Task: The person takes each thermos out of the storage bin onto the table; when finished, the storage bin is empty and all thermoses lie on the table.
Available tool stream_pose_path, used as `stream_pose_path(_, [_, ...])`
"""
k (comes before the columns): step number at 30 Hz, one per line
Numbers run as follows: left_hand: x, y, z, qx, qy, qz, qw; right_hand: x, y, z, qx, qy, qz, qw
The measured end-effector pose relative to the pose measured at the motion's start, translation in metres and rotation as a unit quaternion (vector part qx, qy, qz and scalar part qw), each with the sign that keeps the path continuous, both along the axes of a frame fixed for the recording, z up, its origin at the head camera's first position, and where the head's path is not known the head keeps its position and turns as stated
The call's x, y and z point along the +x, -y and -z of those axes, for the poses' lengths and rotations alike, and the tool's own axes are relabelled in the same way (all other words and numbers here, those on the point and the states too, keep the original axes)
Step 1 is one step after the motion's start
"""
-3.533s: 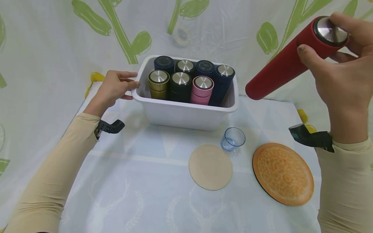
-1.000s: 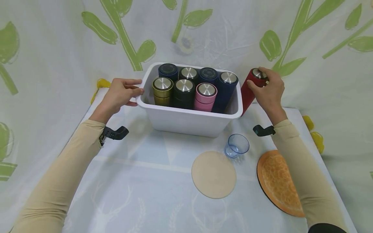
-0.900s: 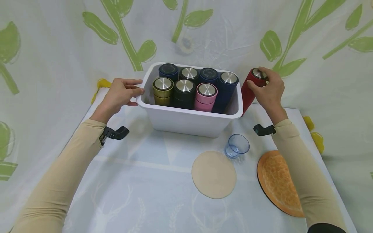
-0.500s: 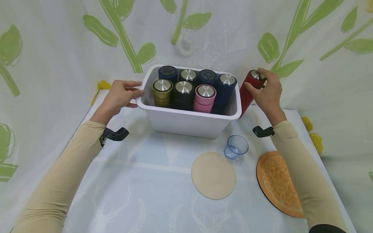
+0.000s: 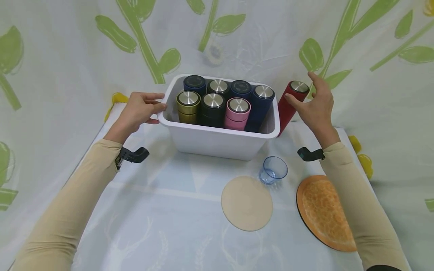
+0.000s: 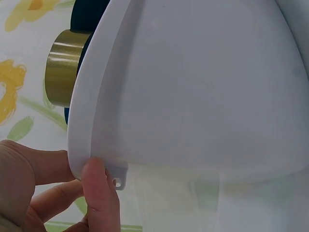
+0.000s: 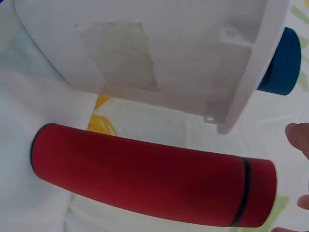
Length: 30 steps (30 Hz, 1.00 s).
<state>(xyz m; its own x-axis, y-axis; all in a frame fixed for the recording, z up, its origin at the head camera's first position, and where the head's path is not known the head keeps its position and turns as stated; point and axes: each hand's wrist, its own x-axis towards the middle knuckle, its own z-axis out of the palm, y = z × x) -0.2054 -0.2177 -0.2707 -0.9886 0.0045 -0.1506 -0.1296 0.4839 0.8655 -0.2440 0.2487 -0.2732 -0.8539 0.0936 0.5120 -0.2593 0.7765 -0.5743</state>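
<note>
A red thermos flask [image 5: 288, 103] with a steel-topped lid stands on the table just right of the white plastic tub [image 5: 217, 141]. My right hand [image 5: 317, 107] is beside its lid, thumb and fingers spread. The right wrist view shows a gap between the fingertips [image 7: 298, 135] and the red flask [image 7: 145, 174]. My left hand [image 5: 140, 111] pinches the tub's left rim, thumb [image 6: 100, 193] on the outside in the left wrist view. Inside the tub, several flasks stand upright, among them a gold one [image 5: 188, 107], a pink one [image 5: 237, 114] and a dark blue one [image 5: 260, 109].
In front of the tub's right end stands a clear blue glass [image 5: 273, 170]. Near it lies a round beige mat [image 5: 246, 203]. A round orange-brown mat [image 5: 320, 210] lies partly under the right forearm. Behind the table hangs a leaf-patterned curtain [image 5: 257, 37].
The red flask came down from the raised right hand to the table beside the tub. Since half a second ago, the right fingers have spread off its lid. The left hand keeps its hold.
</note>
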Motion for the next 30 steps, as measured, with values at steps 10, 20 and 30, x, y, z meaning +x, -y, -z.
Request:
stream_pose_path(10, [0.0, 0.002, -0.002, 0.002, 0.003, -0.005, 1.0, 0.006, 0.008, -0.016, 0.021, -0.071, -0.026, 0.9969])
stream_pose_path(20, [0.001, 0.0, -0.003, 0.001, 0.002, -0.009, 1.0, 0.016, 0.024, -0.027, 0.038, -0.093, -0.058, 0.9933])
stream_pose_path(30, [-0.001, -0.002, -0.002, 0.007, 0.005, -0.005, 1.0, 0.02, 0.033, -0.027, 0.038, -0.095, -0.1, 0.9897])
